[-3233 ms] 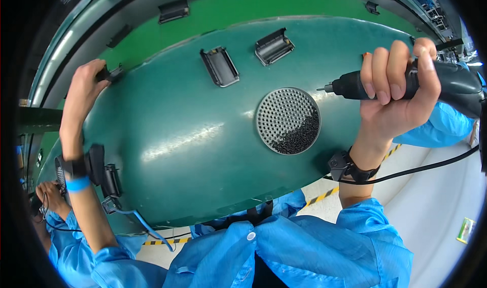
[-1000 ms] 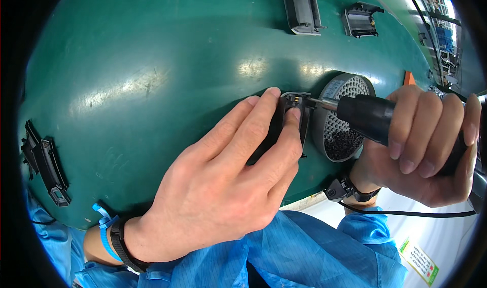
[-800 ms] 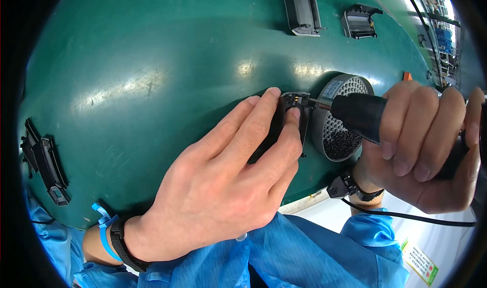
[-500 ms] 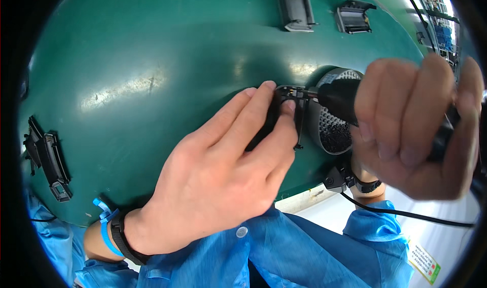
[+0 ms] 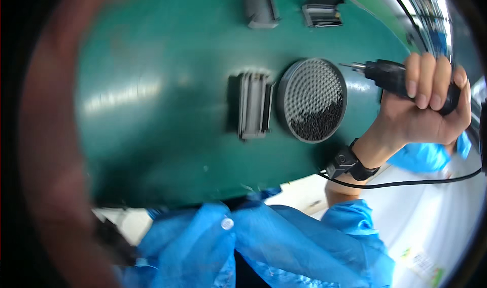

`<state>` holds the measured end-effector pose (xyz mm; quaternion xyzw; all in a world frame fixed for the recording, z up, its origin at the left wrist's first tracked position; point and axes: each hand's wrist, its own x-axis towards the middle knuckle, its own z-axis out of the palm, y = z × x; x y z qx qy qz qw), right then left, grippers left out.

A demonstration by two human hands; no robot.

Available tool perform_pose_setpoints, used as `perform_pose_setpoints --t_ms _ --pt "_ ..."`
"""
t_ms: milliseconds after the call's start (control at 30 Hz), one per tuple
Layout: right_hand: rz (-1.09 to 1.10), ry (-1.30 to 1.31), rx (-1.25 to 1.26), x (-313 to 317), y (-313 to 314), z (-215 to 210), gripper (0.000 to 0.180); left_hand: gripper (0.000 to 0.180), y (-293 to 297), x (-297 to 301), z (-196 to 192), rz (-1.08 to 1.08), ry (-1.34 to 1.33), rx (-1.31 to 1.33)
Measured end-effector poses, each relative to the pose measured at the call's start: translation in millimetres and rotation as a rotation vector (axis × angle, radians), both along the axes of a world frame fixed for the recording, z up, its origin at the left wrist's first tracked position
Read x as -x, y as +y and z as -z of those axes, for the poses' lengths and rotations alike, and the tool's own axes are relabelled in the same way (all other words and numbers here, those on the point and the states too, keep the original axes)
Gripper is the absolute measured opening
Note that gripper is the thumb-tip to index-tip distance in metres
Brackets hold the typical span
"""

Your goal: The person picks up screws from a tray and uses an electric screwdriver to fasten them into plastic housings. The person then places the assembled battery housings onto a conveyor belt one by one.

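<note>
Across most of the frame curves a large dark green shell [image 5: 152,110], glossy and domed, filling the view from the left edge to the upper right. Down the far left runs a broad reddish blur [image 5: 48,151], most likely the left hand close to the lens; whether it is spread or closed cannot be told. Along the bottom lie blue sleeves [image 5: 284,247]. At right of centre, the right hand [image 5: 426,115] is wrapped around a black electric screwdriver [image 5: 401,77], its bit pointing left and clear of the shell. Just left of the bit sits a round perforated grille [image 5: 312,100]. Beside it, at centre, a grey ribbed bracket [image 5: 252,105] lies on the shell. Two smaller grey brackets [image 5: 322,11] sit near the top edge. A black cord [image 5: 406,184] trails under the wrist.
</note>
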<state>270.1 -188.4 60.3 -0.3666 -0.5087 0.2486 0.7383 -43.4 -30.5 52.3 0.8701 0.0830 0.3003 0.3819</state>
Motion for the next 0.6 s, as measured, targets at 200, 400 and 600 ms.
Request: perform_pose_setpoints --t_ms 200,400,600 --pt "0.041 -0.002 -0.025 51 12 25 0.025 0.055 -81 -88 42 0.019 0.039 0.267" --pt "-0.067 0.023 0.056 85 -48 2 0.022 0.032 -215 -167 -10 -0.214 0.036 0.325" --pt "0.019 -0.093 -0.084 78 -71 20 0.022 0.033 -178 -164 96 -0.111 0.044 0.235"
